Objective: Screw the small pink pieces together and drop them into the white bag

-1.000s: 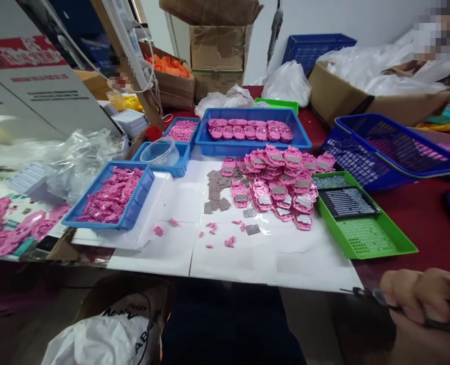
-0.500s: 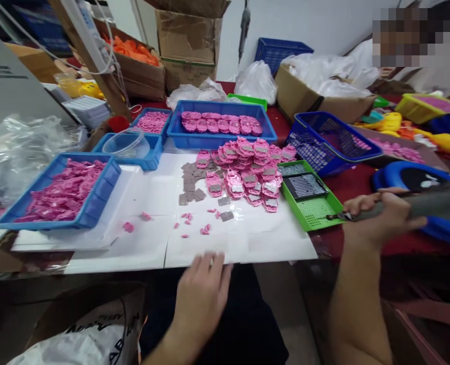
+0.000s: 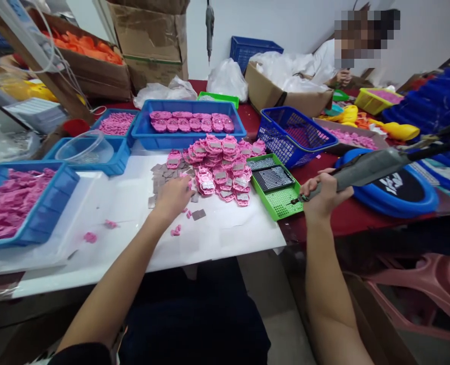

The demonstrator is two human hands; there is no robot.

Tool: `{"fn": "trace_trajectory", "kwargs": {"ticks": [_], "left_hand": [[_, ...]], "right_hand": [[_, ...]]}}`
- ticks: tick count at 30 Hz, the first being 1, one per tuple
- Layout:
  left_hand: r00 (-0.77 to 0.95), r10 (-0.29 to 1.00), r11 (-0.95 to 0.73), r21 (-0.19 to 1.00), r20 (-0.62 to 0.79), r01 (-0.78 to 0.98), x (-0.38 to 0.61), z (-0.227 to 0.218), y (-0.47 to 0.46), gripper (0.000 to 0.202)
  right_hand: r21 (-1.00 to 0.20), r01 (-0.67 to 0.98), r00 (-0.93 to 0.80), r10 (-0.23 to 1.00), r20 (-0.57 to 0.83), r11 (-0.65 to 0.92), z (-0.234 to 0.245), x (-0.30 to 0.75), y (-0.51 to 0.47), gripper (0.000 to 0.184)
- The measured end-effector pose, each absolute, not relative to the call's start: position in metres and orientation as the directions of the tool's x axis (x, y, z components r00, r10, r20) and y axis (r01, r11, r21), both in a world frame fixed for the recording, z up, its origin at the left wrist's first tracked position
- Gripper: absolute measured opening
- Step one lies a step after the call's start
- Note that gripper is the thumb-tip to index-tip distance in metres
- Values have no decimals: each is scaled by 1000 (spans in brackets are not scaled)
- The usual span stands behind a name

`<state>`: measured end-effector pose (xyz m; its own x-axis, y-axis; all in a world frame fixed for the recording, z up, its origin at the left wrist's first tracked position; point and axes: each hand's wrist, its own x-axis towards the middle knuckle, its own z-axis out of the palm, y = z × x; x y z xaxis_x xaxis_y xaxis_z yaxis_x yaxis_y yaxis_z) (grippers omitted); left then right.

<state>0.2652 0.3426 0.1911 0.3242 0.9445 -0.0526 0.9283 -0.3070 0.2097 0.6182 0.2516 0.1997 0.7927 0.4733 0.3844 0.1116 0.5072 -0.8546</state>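
Observation:
In my right hand (image 3: 321, 196) is a grey electric screwdriver (image 3: 369, 170), held around its front end. Its thin bit points left above a green tray (image 3: 280, 200) of small metal screws. My left hand (image 3: 173, 196) reaches to the left side of a heap of pink plastic casings (image 3: 221, 159), its fingers curled down over one casing that is mostly hidden beneath them. Flat grey square plates (image 3: 164, 175) lie around that hand. Small pink pieces (image 3: 176, 230) are scattered on the white sheet nearer to me.
A blue tray (image 3: 189, 141) behind the heap holds rows of pink casings. Blue bins of pink parts (image 3: 63, 195) stand left. A blue basket (image 3: 286, 144) and a round blue-rimmed item (image 3: 430, 195) are right. Another screwdriver (image 3: 209, 30) hangs overhead. A person sits far right.
My left hand has gone from the table's near edge forward to a casing at the heap's left side. The view has turned right. The screwdriver stays in my right hand over the green tray.

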Motion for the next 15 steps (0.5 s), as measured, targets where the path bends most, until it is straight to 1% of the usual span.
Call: {"fn": "trace_trajectory", "kwargs": {"ticks": [2, 4, 5, 7, 9, 11, 13, 15], "left_hand": [[324, 946, -319, 229, 20, 920, 257, 190, 336, 30], [355, 922, -384, 267, 153, 884, 251, 186, 318, 32], [398, 892, -448, 291, 216, 845, 250, 183, 305, 31], [534, 788, -614, 334, 307, 715, 253, 176, 273, 30], [674, 655, -753, 359, 340, 551, 263, 169, 240, 36], [768, 547, -824, 374, 334, 424, 275, 163, 216, 45], [812, 496, -843, 395, 308, 365, 286, 159, 203, 47], [822, 493, -835, 423, 287, 353, 294, 157, 200, 37]], "right_hand": [[-857, 109, 784, 486, 385, 503, 198, 619, 253, 20], [-859, 97, 782, 495, 378, 502, 197, 619, 254, 21], [-859, 95, 781, 498, 377, 502, 197, 618, 255, 22], [-860, 105, 776, 499, 385, 500, 196, 617, 257, 25], [-863, 116, 773, 501, 389, 492, 195, 617, 258, 26], [-869, 115, 778, 501, 380, 481, 194, 618, 259, 24], [-877, 109, 779, 508, 368, 468, 193, 619, 259, 20], [-883, 108, 768, 525, 366, 458, 193, 621, 258, 20]]}}
